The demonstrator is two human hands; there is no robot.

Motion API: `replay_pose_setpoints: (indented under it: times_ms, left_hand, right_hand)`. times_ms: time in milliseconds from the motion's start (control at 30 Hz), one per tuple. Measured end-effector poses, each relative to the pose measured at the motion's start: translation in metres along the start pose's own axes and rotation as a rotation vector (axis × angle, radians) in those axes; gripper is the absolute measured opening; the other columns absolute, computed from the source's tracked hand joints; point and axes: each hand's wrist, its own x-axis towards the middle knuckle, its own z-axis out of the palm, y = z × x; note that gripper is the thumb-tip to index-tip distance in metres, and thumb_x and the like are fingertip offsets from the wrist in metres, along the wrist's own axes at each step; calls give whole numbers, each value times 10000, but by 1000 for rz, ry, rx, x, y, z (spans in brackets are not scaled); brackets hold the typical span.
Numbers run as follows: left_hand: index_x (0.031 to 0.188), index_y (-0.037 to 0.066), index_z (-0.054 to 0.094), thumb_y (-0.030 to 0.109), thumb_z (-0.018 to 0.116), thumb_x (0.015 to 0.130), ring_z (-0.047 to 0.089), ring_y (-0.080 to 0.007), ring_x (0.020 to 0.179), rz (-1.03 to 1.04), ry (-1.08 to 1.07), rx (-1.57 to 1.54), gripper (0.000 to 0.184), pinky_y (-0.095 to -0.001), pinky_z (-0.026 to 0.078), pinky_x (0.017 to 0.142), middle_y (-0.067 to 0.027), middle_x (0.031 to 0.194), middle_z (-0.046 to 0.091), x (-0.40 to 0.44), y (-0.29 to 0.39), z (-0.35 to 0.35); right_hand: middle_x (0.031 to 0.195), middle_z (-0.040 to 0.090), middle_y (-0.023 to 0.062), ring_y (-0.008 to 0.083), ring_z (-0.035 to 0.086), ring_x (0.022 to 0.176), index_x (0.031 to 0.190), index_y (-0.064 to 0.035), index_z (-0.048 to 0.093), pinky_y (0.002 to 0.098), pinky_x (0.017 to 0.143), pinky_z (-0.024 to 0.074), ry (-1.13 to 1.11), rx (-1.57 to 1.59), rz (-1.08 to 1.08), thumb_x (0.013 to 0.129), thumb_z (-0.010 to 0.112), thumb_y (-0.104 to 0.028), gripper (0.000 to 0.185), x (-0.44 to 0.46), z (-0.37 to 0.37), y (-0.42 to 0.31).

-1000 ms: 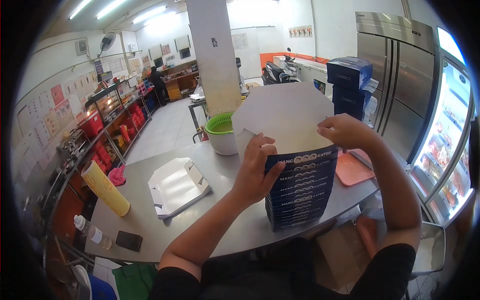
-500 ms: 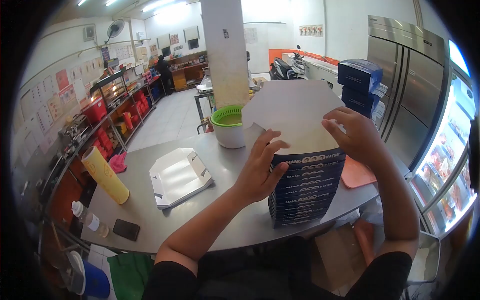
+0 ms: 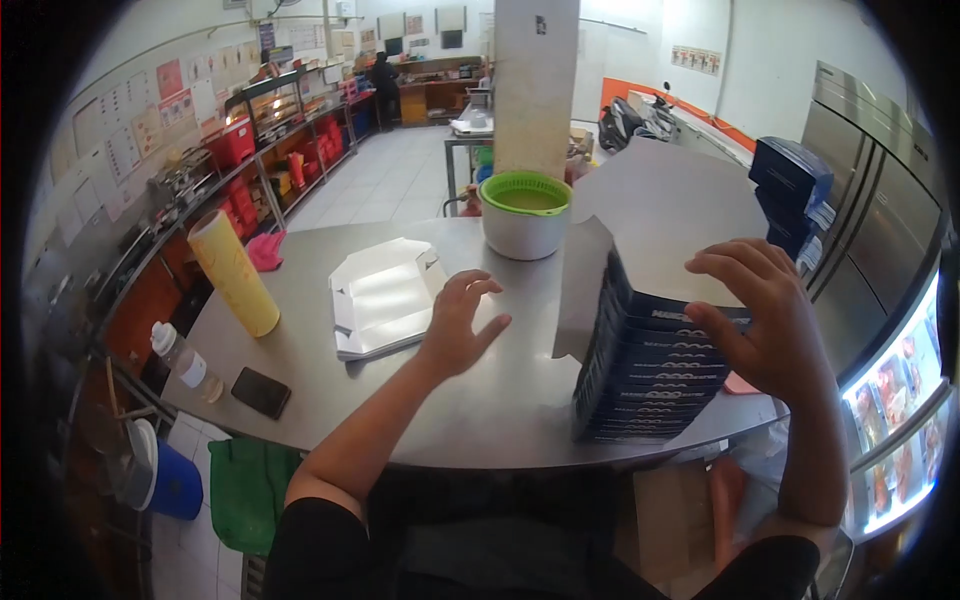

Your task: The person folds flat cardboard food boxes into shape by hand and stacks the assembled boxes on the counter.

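Note:
On the steel table stands a tall stack of dark blue printed cardboard boxes (image 3: 655, 370), its top one with a pale lid flap (image 3: 670, 200) raised at the back. My right hand (image 3: 760, 315) is at the stack's right front edge, fingers curved and apart; whether it touches the cardboard I cannot tell. Over the table between the two stacks, my left hand (image 3: 460, 325) hangs open with nothing in it. Just beyond it lies a low pile of white, partly folded box pieces (image 3: 385, 300), its right edge partly behind my fingers.
A white bowl with a green strainer (image 3: 525, 215) stands at the table's far side. To the left are a yellow roll (image 3: 235, 275), a clear bottle (image 3: 187, 362), a dark phone (image 3: 261, 392) and a pink cloth (image 3: 266, 250). A person (image 3: 385, 90) stands far back.
My left hand has left the blue stack and moved left toward the white box pieces. My right hand has opened more and come lower. The view has turned left.

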Motion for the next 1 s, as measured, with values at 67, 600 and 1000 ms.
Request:
replay_pose_setpoints:
  times_ms: [67, 600, 1000]
  left_hand:
    - [1230, 93, 647, 360, 760, 928, 520, -376, 1338, -75, -114, 172, 418, -488, 439, 1107, -173, 1406, 567, -11, -43, -3]
    - [1356, 175, 681, 507, 718, 931, 544, -322, 1347, -281, -309, 243, 540, -491, 430, 1101, -87, 1379, 653, -26, -148, 13]
    - [1216, 224, 724, 379, 681, 971, 567, -271, 1294, -229, -231, 155, 293, -479, 400, 1069, -12, 1333, 656, -33, -145, 22]
  right_hand:
    - [1181, 724, 154, 328, 651, 1155, 1155, -50, 723, 481, 1013, 483, -9, 6, -6, 924, 752, -343, 374, 6, 2, -5]
    - [1208, 685, 92, 339, 575, 1253, 1132, -111, 710, 560, 1064, 418, 26, -105, -263, 859, 788, -329, 358, -3, 27, -78]
    - [1198, 700, 131, 313, 678, 1121, 1229, -83, 701, 422, 929, 538, -74, 588, 103, 831, 819, -142, 419, -131, 206, -135]
